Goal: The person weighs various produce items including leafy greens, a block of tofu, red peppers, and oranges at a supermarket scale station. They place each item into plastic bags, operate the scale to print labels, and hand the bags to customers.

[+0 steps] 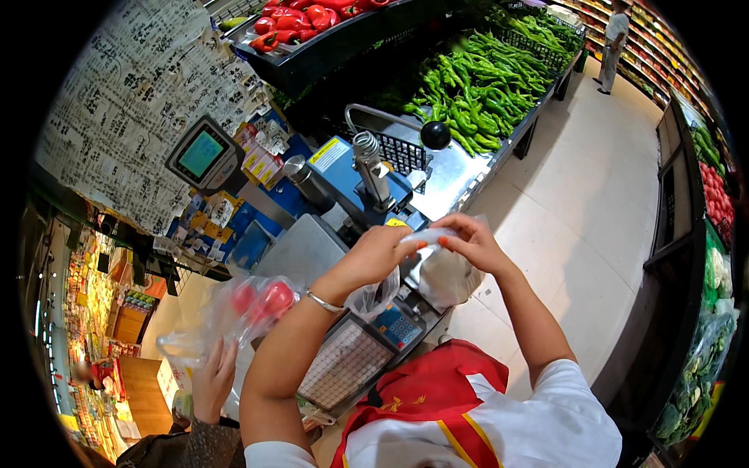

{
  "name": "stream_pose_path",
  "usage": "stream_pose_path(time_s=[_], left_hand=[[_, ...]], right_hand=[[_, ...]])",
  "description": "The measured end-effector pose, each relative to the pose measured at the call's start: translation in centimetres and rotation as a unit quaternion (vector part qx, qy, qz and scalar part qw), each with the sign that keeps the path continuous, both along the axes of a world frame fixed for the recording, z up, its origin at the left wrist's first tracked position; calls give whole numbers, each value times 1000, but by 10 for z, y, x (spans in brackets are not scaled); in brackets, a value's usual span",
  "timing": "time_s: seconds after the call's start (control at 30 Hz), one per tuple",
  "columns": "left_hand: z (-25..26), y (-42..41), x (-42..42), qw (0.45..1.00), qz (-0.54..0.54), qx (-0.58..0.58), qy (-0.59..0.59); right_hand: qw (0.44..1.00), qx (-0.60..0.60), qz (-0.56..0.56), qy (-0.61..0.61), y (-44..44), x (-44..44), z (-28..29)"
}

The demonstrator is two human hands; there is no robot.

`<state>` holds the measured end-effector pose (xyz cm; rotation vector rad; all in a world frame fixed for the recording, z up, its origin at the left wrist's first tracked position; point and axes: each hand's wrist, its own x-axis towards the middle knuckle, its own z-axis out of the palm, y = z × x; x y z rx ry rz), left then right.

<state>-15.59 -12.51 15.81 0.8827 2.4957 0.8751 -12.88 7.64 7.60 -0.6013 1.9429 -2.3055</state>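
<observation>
My left hand (383, 251), with a silver bangle at its wrist, pinches the gathered top of a clear plastic bag (447, 275) from the left. On the other side, my right hand (471, 237) grips the same bunched plastic. Pale contents, too blurred to name, show in the bag, which hangs near the front of a bag-sealing machine (374, 175). Below my hands lie a blue number keypad (399, 324) and a grid of label keys (346, 362) on a weighing scale. The scale's metal pan (301, 248) is to the left.
Another person's hand (213, 374) at the left holds a clear bag of red produce (272, 301). A scale display (200, 153) stands beside papers with handwriting. Green peppers (474, 88) and red peppers (298, 20) fill the stand ahead. A person (613, 47) stands in the far aisle.
</observation>
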Motion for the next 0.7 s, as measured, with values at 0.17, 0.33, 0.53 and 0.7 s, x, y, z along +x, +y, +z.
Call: stream_pose_path(time_s=[0.17,0.33,0.53,0.7], left_hand=[[-7,29,-13,959,83,-107,249],[-7,21,-11,921,135,-162,328],[-27,3,-7,915,168,-141,338],[-29,-3,-2,926,173,-114,314]], right_hand=[[991,-74,-114,13,-3,-46,-38],[992,-55,-112,31,-29,-72,-47],[999,-21,-28,24,-20,-77,-67],[940,-192,-270,76,10,-94,38]])
